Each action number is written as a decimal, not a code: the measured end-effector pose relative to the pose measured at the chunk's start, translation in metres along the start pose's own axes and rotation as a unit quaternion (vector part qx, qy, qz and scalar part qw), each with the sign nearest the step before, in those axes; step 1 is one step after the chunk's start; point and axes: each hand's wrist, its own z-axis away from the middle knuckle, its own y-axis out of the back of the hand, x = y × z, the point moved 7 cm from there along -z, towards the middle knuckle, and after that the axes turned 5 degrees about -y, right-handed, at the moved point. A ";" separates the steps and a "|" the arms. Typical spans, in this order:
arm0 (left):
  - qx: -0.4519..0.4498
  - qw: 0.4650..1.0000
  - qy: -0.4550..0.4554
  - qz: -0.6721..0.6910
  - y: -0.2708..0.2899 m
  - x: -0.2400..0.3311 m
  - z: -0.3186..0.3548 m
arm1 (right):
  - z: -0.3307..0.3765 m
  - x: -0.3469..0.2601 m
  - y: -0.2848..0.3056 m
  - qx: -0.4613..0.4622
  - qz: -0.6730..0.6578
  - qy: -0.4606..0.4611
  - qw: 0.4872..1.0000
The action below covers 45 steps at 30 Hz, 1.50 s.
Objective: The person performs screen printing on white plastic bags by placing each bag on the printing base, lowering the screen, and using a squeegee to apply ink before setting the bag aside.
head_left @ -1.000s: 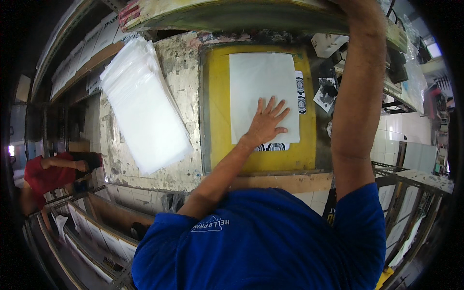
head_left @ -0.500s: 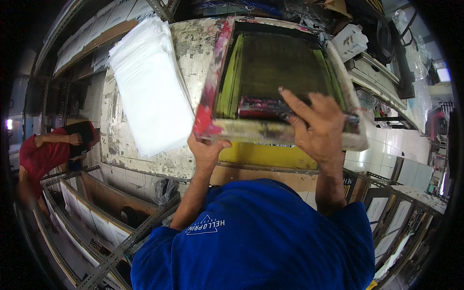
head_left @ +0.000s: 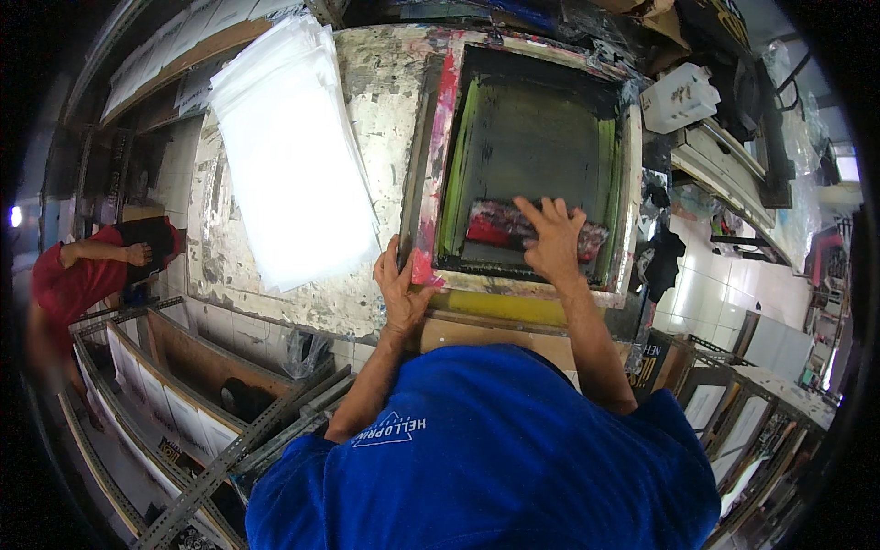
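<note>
A screen-printing frame (head_left: pixel 625 211) with a paint-stained wooden rim lies flat on the worn table. Inside it, dark mesh (head_left: pixel 541 128) is bordered by green strips. My left hand (head_left: pixel 401 291) grips the frame's near left corner, thumb along the front edge and fingers by its left side. Across the near part of the mesh lies a squeegee (head_left: pixel 495 225), smeared red and black. My right hand (head_left: pixel 555 243) is closed over its right half, with the index finger stretched over the top; the palm side is hidden.
White sheets or bags (head_left: pixel 293 165) lie stacked left of the frame on the stained table (head_left: pixel 376 101). A white plastic container (head_left: pixel 680 96) stands beyond the frame's right corner. Metal racks (head_left: pixel 206 367) hold boards at the near left. Another person (head_left: pixel 87 275) in red is farther left.
The frame, tilted up before, has come down flat on the table. My right hand has shifted left and closed over the squeegee. My left hand stays at the corner.
</note>
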 end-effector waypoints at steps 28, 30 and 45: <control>-0.003 0.999 0.028 0.034 0.003 -0.002 0.007 | -0.317 0.098 0.038 0.134 -0.016 0.115 0.984; 0.002 0.999 0.017 0.036 0.006 0.000 0.007 | -0.313 0.096 0.046 0.145 -0.078 0.137 0.977; 0.150 0.975 -0.011 0.161 0.048 0.048 -0.027 | -0.055 -0.004 0.135 -0.030 -0.329 -0.049 0.943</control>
